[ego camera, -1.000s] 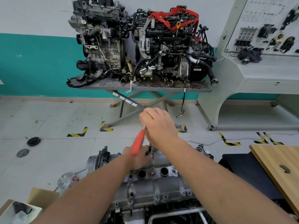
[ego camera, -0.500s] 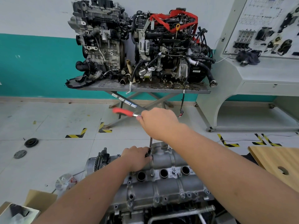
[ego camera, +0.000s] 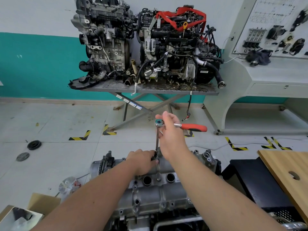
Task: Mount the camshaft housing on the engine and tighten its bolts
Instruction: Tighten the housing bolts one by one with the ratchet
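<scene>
The grey camshaft housing (ego camera: 150,195) lies on top of the engine in front of me, with round plug holes along its middle. A ratchet (ego camera: 194,127) with a red handle stands on a long thin extension bar (ego camera: 157,139) that reaches down to the housing's far edge. My right hand (ego camera: 171,135) grips the ratchet at its head, and the red handle points to the right. My left hand (ego camera: 143,161) rests on the housing and pinches the socket at the bottom of the extension. The bolt under the socket is hidden.
Two display engines stand on a grey scissor table (ego camera: 150,90) against the wall ahead. A wooden board (ego camera: 288,174) lies at the right over a black stand. A cardboard box (ego camera: 23,215) and a plastic bag (ego camera: 69,185) sit at the lower left; two black discs (ego camera: 34,145) lie on the floor.
The ratchet handle has swung round, from pointing down-left, through left, to pointing right. My right hand turned with it at the head. My left hand stayed at the socket.
</scene>
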A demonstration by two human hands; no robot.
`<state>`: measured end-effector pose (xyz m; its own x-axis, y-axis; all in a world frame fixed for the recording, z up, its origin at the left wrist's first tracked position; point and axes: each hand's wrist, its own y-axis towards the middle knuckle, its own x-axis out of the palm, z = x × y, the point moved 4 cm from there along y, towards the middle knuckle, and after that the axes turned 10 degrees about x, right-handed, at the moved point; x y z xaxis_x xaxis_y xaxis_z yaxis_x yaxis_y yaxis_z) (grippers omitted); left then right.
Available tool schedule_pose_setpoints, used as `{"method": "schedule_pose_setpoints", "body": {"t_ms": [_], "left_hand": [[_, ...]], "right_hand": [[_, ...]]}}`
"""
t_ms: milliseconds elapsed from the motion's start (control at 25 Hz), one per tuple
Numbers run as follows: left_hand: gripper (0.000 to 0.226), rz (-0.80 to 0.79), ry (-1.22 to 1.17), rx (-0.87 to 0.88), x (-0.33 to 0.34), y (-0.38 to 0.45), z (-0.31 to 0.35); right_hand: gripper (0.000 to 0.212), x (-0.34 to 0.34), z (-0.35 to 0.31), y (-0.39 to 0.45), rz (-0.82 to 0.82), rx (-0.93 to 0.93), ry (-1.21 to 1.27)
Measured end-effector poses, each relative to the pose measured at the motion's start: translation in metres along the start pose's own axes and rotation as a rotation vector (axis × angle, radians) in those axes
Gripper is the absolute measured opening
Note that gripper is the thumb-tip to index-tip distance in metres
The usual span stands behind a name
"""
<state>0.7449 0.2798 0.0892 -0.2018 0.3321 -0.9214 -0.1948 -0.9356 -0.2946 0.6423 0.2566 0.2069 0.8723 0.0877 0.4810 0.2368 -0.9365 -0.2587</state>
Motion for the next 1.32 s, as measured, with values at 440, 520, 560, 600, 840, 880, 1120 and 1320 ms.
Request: {"method": "schedule_pose_setpoints", "body": {"t_ms": [440, 520, 560, 600, 840, 880, 1120, 1320], "left_hand": [[0.039, 0.051, 0.018, 0.013, -0.004, -0.003, 0.005], [0.038, 0.021, 0.010, -0.009, -0.002, -0.002, 0.004], [0.038, 0.023, 0.016, -0.011, -0.002, -0.002, 0.004], [0.039, 0.026, 0.018, -0.008, -0.001, -0.002, 0.003], [0.040, 0.018, 0.005, -0.002, 0.001, -0.001, 0.002], [0.040, 0.018, 0.006, -0.002, 0.001, -0.002, 0.002], [0.036, 0.011, 0.024, 0.003, -0.001, -0.002, 0.004], [0.029, -0.002, 0.006, -0.005, 0.000, -0.001, 0.001]], "right_hand": [[0.027, 0.035, -0.018, -0.021, 0.075, -1.197, -1.779], [0.023, 0.041, -0.023, -0.016, 0.078, -0.988, -1.961], [0.027, 0.042, -0.024, -0.016, 0.031, -0.908, -2.022], [0.036, 0.043, -0.025, -0.016, -0.031, -0.837, -2.069], [0.027, 0.043, -0.046, 0.000, 0.023, -0.378, -1.868], [0.023, 0.038, -0.045, 0.003, -0.001, -0.162, -1.596], [0.018, 0.018, -0.013, -0.005, -0.082, 0.260, 0.052], [0.016, 0.000, 0.007, -0.003, -0.063, -0.083, -0.290]]}}
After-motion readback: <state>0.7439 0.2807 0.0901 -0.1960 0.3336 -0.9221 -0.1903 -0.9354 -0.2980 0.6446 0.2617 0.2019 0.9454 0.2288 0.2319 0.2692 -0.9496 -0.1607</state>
